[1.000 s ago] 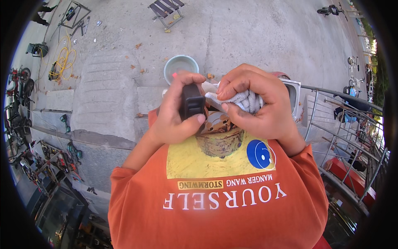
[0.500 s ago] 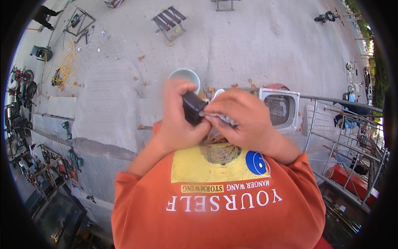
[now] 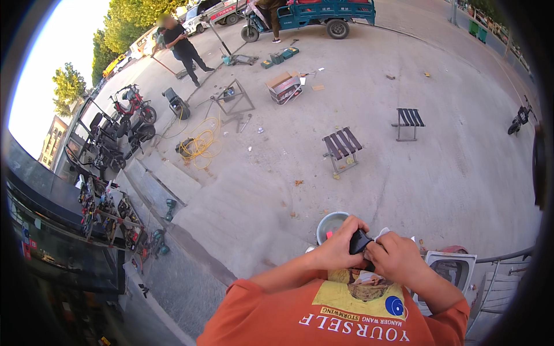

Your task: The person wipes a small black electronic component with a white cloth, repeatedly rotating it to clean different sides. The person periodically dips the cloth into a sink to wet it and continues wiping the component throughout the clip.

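In front of my chest, my left hand (image 3: 340,248) is closed around a black box-shaped object (image 3: 359,241), with the thumb side toward me. My right hand (image 3: 397,259) presses against the near right side of that object, its fingers pinched together. A whitish crumpled piece (image 3: 382,233), like a cloth or tissue, sticks out above the right fingers. Most of it is hidden by the hand. Just beyond my left hand stands a pale round basin (image 3: 321,229) with something pink in it.
A grey rectangular metal basin (image 3: 471,263) stands at my right beside metal railings (image 3: 490,288). Two folding stools (image 3: 343,143) are ahead. Yellow cable (image 3: 202,144), a cardboard box (image 3: 284,86), parked bikes (image 3: 136,109) and a standing person (image 3: 183,46) are farther left.
My view has swung up and left, so the hands now appear lower and farther right. Both hands still hold together at the black object. A person and a blue cargo tricycle now show.
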The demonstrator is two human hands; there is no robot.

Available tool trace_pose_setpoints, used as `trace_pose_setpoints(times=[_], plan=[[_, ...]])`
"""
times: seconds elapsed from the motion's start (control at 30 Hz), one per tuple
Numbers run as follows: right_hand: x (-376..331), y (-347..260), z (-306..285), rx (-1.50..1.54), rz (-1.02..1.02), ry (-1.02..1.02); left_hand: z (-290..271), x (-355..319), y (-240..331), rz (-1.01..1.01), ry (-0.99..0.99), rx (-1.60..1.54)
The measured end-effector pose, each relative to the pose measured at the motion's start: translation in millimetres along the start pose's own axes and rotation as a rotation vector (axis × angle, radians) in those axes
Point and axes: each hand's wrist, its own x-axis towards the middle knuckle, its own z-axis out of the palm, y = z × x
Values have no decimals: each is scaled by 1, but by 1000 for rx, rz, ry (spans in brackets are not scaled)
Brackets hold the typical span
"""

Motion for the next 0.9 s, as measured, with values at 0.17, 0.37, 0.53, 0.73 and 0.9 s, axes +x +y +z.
trace_pose_setpoints(times=[0.17,0.37,0.53,0.73,0.9], plan=[[2,9,4,199,40,143,3,-1,4,37,42,79],[8,3,7,583,312,283,10,6,-22,123,250,-23],[15,-7,27,500,371,432,9,9,1,55,266,137],[13,-13,32,516,400,387,4,9,-12,14,218,192],[5,0,27,637,372,286,1,11,-15,-61,12,77]])
